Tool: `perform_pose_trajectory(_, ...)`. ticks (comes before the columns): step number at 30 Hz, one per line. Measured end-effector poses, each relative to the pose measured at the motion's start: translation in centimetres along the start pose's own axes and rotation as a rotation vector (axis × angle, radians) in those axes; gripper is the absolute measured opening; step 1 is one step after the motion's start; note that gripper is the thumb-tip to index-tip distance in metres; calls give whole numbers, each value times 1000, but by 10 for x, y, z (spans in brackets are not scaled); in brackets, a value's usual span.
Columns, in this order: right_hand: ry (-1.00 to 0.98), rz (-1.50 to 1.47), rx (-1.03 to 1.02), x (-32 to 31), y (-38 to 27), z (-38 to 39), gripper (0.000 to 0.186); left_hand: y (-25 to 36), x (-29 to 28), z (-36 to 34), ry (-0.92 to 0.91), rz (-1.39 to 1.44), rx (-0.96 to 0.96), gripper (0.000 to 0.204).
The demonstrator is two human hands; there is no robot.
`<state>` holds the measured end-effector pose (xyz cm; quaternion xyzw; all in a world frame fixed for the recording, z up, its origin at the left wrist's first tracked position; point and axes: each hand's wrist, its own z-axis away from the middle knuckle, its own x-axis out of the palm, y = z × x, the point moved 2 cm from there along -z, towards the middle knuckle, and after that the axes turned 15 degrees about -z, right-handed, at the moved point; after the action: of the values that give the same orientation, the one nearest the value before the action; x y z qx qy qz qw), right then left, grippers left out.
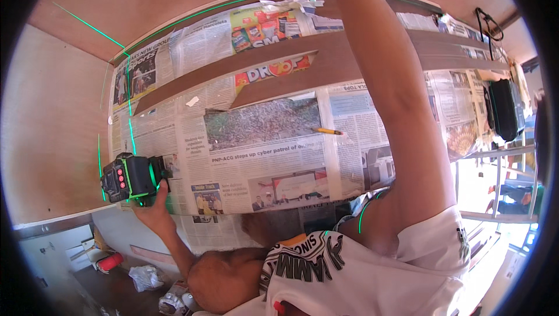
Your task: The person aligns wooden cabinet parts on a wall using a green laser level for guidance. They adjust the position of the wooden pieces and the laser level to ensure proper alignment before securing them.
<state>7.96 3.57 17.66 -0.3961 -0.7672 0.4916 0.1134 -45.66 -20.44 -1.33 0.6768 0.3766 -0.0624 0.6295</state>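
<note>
Newspaper sheets cover the flat brown surface before us, with bare wooden strips crossing them at a slant. At the near left edge of that surface sits the laser level, a black unit with green trim and red buttons on its side. Our left hand supports it from below, fingers closed around its lower right corner, so the grip is clamped on the laser level. We judge this hold keeps the unit steady and square to the surface while it projects. Green laser lines run up from the unit across the paper, along the corner where the surface meets the side panel, and out over the wooden board beyond.

Our right arm extends upward across the paper and leaves the picture at the top edge; the right hand is out of view, so we cannot tell whether it is open or closed. A yellow pencil lies on the paper near the middle, just left of that arm, within reach, apparently for marking.

Below the surface, at lower left, lie crumpled paper and a red cylindrical item. At far right, a black bag hangs beside a metal railing, with bright daylight beyond.
</note>
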Motion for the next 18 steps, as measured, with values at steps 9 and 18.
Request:
perform_pose_trajectory(9, 34, 85, -21, -4, 0, -1, 35, 72, 78, 63, -97, 90, 40, 90)
perform_pose_trajectory(18, -37, 73, -33, -6, -4, 0, 36, 103, 110, 105, -397, -81, 243, 88)
